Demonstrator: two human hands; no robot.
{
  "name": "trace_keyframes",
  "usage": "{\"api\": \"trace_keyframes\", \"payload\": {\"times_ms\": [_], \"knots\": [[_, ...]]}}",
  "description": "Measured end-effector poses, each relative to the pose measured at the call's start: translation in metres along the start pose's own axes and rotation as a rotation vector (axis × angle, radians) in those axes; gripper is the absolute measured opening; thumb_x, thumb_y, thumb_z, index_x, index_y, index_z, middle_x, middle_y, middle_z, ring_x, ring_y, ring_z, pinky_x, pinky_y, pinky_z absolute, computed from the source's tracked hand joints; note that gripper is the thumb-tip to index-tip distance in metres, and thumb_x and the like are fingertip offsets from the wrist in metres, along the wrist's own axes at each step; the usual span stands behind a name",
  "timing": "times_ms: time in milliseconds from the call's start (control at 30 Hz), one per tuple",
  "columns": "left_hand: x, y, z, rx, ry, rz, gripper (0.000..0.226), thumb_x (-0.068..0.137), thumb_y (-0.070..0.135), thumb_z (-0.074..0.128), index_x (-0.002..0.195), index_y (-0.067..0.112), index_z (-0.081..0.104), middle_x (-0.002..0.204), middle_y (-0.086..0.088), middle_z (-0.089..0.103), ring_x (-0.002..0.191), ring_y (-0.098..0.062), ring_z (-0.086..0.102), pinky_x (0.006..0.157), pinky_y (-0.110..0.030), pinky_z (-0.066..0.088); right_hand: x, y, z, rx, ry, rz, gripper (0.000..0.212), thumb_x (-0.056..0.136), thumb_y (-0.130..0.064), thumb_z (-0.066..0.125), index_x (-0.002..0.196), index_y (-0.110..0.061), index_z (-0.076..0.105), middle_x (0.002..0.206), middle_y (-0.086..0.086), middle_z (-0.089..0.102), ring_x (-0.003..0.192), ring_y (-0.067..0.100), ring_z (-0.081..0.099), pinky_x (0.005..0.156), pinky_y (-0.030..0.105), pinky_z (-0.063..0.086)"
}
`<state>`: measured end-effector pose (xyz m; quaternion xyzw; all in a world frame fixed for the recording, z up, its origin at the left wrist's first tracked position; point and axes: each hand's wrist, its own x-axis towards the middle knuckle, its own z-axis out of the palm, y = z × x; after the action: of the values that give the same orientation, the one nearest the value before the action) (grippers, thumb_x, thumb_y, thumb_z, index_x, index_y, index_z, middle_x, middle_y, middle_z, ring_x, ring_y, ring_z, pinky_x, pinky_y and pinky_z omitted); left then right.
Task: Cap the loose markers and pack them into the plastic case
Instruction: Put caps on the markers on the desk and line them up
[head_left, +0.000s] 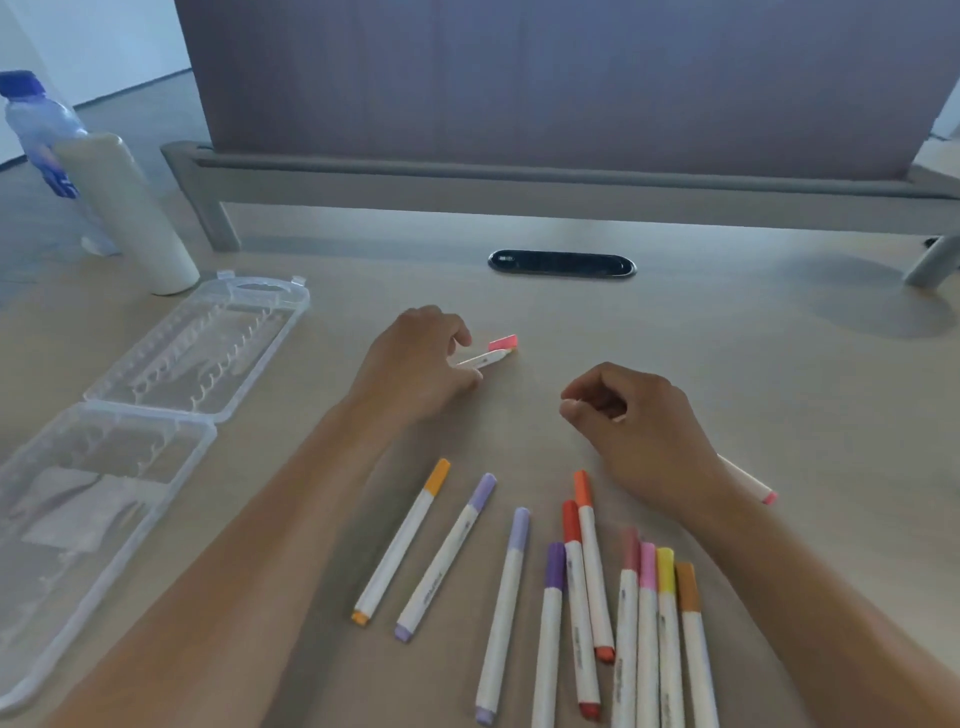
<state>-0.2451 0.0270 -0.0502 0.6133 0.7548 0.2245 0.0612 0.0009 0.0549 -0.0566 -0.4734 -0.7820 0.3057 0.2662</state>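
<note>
A clear plastic case (156, 410) lies open and empty at the table's left. Several capped markers (576, 587) with white barrels lie loose in front of me, their caps orange, purple, red, pink and yellow. Farther back, an uncapped white marker (488, 358) lies next to its loose pink cap (503, 342). My left hand (415, 364) pinches that marker's barrel between thumb and fingers. My right hand (644, 426) hovers to the right with fingers curled and nothing visible in it. Under my right wrist another marker with a pink end (748, 483) sticks out.
A white cylinder (130, 213) and a blue-capped water bottle (36, 119) stand behind the case at the far left. A dark oval cable port (561, 262) is set in the table near the grey divider panel (545, 88) at the back.
</note>
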Motion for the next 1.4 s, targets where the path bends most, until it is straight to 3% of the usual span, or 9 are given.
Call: {"api": "trace_keyframes", "payload": {"times_ms": [267, 433, 500, 600, 767, 867, 1000, 1233, 1400], "knots": [[-0.003, -0.002, 0.002, -0.086, -0.028, -0.021, 0.005, 0.084, 0.025, 0.075, 0.088, 0.027, 0.076, 0.077, 0.012, 0.065, 0.081, -0.013, 0.063, 0.067, -0.029, 0.048, -0.003, 0.004, 0.001, -0.004, 0.024, -0.018, 0.011, 0.096, -0.030, 0.072, 0.087, -0.036, 0.071, 0.085, -0.018, 0.072, 0.083, -0.004, 0.064, 0.070, 0.005, 0.043], [-0.015, 0.025, -0.015, -0.525, -0.021, -0.048, 0.004, 0.087, 0.022, 0.078, 0.090, 0.024, 0.080, 0.075, 0.010, 0.073, 0.064, -0.007, 0.061, 0.058, -0.014, 0.043, -0.006, -0.001, -0.016, 0.077, 0.094, -0.027, 0.009, 0.098, -0.027, 0.069, 0.092, -0.031, 0.075, 0.085, -0.018, 0.073, 0.084, -0.004, 0.064, 0.070, 0.011, 0.044], [-0.019, 0.040, -0.023, -0.715, -0.076, -0.054, 0.006, 0.088, 0.018, 0.078, 0.093, 0.020, 0.080, 0.073, -0.001, 0.071, 0.063, -0.012, 0.056, 0.061, -0.018, 0.044, -0.006, 0.000, -0.026, 0.109, 0.130, -0.011, 0.010, 0.098, -0.027, 0.069, 0.092, -0.030, 0.075, 0.085, -0.016, 0.073, 0.082, -0.002, 0.065, 0.071, 0.014, 0.046], [-0.024, 0.057, -0.027, -0.813, -0.147, -0.013, 0.012, 0.090, 0.014, 0.075, 0.101, 0.015, 0.080, 0.096, -0.017, 0.074, 0.079, -0.018, 0.063, 0.075, -0.026, 0.051, -0.009, 0.004, -0.039, 0.131, 0.154, 0.022, 0.010, 0.096, -0.026, 0.070, 0.090, -0.030, 0.076, 0.085, -0.013, 0.074, 0.081, -0.001, 0.065, 0.069, 0.015, 0.046], [-0.026, 0.066, -0.023, -0.758, -0.220, 0.036, 0.008, 0.090, 0.013, 0.075, 0.097, 0.015, 0.079, 0.091, -0.019, 0.073, 0.074, -0.019, 0.062, 0.075, -0.031, 0.050, -0.007, 0.022, -0.055, 0.062, 0.164, 0.057, 0.005, 0.093, -0.022, 0.075, 0.093, -0.027, 0.077, 0.088, -0.012, 0.075, 0.081, 0.000, 0.065, 0.066, 0.008, 0.046], [-0.023, 0.061, -0.020, -0.639, -0.262, 0.037, 0.007, 0.088, 0.016, 0.078, 0.093, 0.020, 0.079, 0.088, -0.010, 0.076, 0.078, -0.032, 0.065, 0.074, -0.032, 0.050, 0.003, 0.036, -0.060, -0.011, 0.159, 0.092, 0.007, 0.090, -0.023, 0.077, 0.096, -0.027, 0.078, 0.094, -0.012, 0.076, 0.085, -0.003, 0.066, 0.076, 0.014, 0.049], [-0.017, 0.057, -0.017, -0.583, -0.256, 0.048, 0.008, 0.088, 0.016, 0.078, 0.090, 0.023, 0.079, 0.084, -0.004, 0.076, 0.073, -0.018, 0.063, 0.069, -0.027, 0.049, 0.014, 0.048, -0.052, -0.156, 0.077, 0.114, 0.016, 0.089, -0.032, 0.079, 0.104, -0.028, 0.078, 0.095, -0.015, 0.072, 0.091, 0.005, 0.066, 0.088, 0.030, 0.055], [-0.009, 0.053, -0.008, -0.566, -0.251, -0.019, 0.009, 0.092, 0.019, 0.074, 0.098, 0.022, 0.080, 0.095, 0.004, 0.077, 0.090, -0.016, 0.071, 0.082, -0.022, 0.050, 0.025, 0.049, -0.040, -0.264, 0.051, 0.088, 0.012, 0.088, -0.041, 0.078, 0.099, -0.034, 0.077, 0.090, -0.015, 0.066, 0.088, 0.009, 0.061, 0.074, 0.029, 0.046], [-0.010, 0.056, -0.009, -0.696, -0.250, -0.077, 0.011, 0.094, 0.014, 0.069, 0.099, 0.014, 0.079, 0.096, -0.007, 0.076, 0.083, -0.017, 0.071, 0.081, -0.028, 0.056, 0.029, 0.042, -0.036, -0.309, 0.026, 0.080, 0.004, 0.091, -0.035, 0.076, 0.092, -0.035, 0.072, 0.088, -0.016, 0.063, 0.090, 0.011, 0.062, 0.074, 0.029, 0.046]]}}
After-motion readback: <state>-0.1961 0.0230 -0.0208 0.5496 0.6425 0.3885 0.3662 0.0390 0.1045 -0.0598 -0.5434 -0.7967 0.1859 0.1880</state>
